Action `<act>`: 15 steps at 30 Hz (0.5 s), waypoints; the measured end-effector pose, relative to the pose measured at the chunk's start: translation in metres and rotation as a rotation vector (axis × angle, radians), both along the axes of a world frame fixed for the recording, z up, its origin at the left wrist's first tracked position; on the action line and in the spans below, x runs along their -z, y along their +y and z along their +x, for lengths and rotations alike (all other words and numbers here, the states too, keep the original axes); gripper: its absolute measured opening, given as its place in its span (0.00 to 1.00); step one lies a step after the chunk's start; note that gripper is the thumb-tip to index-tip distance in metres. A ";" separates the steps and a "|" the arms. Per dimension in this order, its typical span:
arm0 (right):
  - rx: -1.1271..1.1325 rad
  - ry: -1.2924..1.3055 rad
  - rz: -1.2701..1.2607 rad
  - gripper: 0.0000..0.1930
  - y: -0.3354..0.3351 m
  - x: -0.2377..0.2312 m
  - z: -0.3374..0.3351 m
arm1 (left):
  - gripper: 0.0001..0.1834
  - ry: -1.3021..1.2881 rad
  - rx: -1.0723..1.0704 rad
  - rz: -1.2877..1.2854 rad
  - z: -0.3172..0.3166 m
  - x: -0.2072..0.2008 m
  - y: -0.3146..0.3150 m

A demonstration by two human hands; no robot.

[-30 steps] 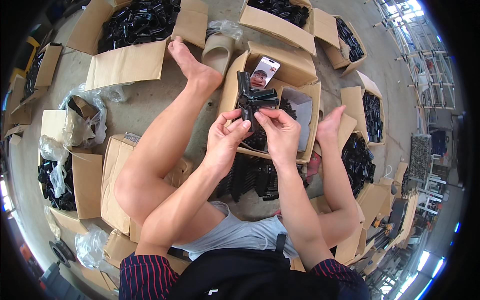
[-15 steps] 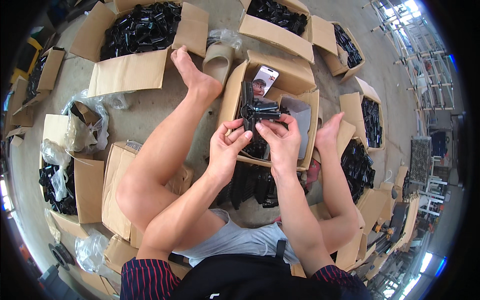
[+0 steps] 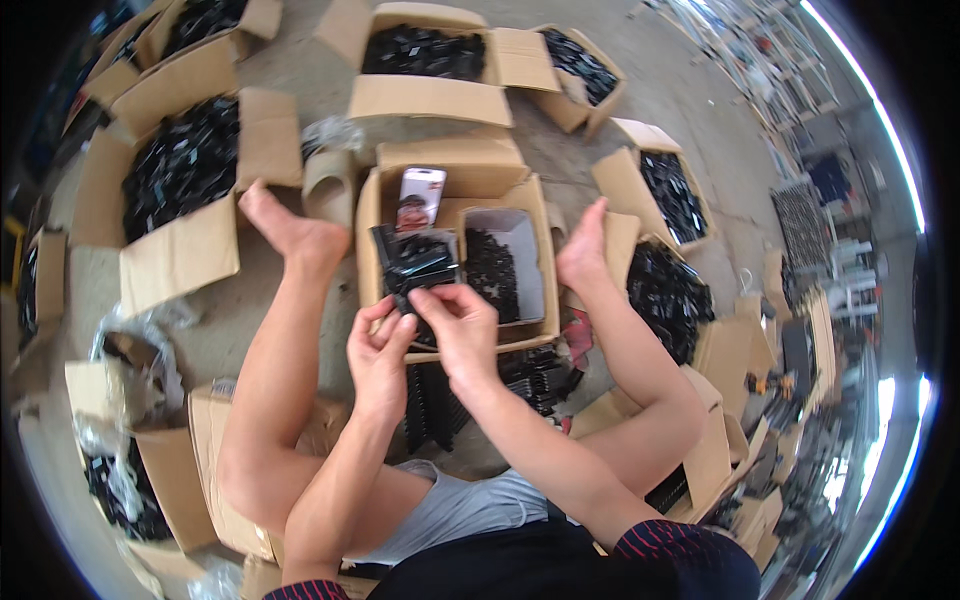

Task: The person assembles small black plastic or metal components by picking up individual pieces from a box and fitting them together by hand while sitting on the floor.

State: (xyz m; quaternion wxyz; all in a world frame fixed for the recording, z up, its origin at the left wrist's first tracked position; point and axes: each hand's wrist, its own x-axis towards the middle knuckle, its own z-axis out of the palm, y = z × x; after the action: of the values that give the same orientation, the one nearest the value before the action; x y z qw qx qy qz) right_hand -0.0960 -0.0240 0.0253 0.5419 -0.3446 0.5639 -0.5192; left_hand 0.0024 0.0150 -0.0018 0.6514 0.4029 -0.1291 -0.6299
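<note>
Both hands are held close together over the near side of an open cardboard box between my legs. Pinched between my left hand's fingers and thumb is a glossy black plastic part with jutting arms. My right hand grips the same part from its right side, thumb near its lower end. Blur and fingers hide the part's finer shape. Inside the box, a grey liner tray holds many small black pieces. A phone with a lit screen leans beyond the part.
More cardboard boxes of black parts stand around me: far left, far middle and right. Black parts lie stacked in front of me. A slipper is by my left foot, and plastic bags lie at left.
The view has swung, so the surroundings sit further left and lower. The black part has tilted and turned in my hands. My right hand has come closer to my left.
</note>
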 end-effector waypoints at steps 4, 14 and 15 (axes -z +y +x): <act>-0.022 -0.102 -0.094 0.14 0.003 -0.002 -0.003 | 0.17 0.075 0.008 -0.009 -0.002 -0.006 -0.001; -0.028 -0.065 0.021 0.10 0.014 -0.004 -0.006 | 0.18 -0.021 0.041 -0.032 -0.004 -0.003 0.005; -0.016 0.015 -0.062 0.12 0.018 -0.003 -0.004 | 0.17 -0.027 0.052 -0.042 -0.004 -0.001 0.005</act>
State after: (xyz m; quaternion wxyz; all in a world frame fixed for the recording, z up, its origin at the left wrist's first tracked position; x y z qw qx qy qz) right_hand -0.1005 -0.0061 0.0280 0.5310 -0.3696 0.5486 -0.5295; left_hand -0.0011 0.0203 -0.0007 0.6411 0.3942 -0.1614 -0.6384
